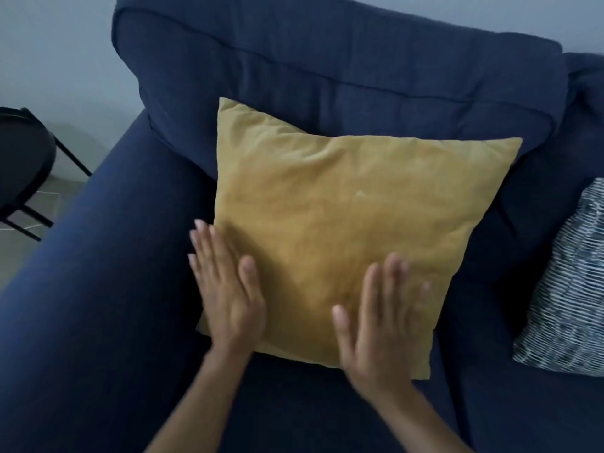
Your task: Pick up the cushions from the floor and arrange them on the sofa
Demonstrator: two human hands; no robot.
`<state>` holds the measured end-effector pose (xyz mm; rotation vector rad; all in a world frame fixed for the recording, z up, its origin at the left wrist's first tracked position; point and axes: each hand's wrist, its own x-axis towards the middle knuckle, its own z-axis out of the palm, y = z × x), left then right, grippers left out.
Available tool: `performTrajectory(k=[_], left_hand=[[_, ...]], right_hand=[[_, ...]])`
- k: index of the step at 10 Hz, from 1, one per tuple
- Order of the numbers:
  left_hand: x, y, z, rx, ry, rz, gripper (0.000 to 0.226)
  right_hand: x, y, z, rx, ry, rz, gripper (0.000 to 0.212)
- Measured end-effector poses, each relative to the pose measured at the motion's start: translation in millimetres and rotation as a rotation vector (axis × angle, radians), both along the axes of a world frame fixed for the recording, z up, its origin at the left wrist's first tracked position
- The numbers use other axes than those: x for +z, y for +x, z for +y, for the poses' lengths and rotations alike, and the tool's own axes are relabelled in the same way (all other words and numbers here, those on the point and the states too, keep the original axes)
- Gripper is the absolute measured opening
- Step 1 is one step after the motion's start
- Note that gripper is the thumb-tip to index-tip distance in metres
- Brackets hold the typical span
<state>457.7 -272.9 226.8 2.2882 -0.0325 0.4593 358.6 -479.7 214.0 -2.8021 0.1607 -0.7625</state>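
A square mustard-yellow cushion (353, 223) leans against the back cushion of the dark blue sofa (327, 70), its lower edge on the seat. My left hand (225, 289) lies flat with fingers spread over the cushion's lower left edge. Over the lower right part of the cushion my right hand (376, 322) is flat and open too, slightly blurred. Neither hand grips anything. A second cushion (568, 289), dark with white dashed stripes, rests on the seat at the right edge of the view, partly cut off.
The sofa's wide left armrest (98, 289) runs down the left side. Beyond it a black round side table (23, 158) with thin metal legs stands on the grey floor by the pale wall.
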Motion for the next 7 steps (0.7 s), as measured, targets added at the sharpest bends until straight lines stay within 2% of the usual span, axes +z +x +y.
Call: performTrajectory(k=[1,3,4,5,6,7], left_hand=[[-16.2,-38.2,-40.2,-0.085,0.022,-0.026,0.07],[-64.1,-30.6,-31.8,0.055,-0.062,0.12,0.069],[-73.5,-22.9,-6.6,0.152,-0.212,0.249,0.07],[-67.1,-24.9,17.7,0.175,-0.297,0.376,0.073],[-43.9,-28.0,38.9,0.166,-0.289,0.46,0.073],[-4.6,-40.7,50.0,0.111,-0.147,0.515,0.075]], right_hand=[[-29.0,-15.5,35.2,0.181,-0.117,0.064,0.082],[-65.5,-17.1,-13.1,0.096,-0.227,0.065,0.091],[-66.6,-27.8,-45.7,-0.016,-0.207,0.097,0.092],[-51.4,-38.3,-64.4,-0.048,-0.157,0.139,0.089],[-18.1,-48.1,-77.0,-0.089,-0.008,0.211,0.081],[35.2,-60.0,-80.0,-0.127,0.346,0.316,0.057]])
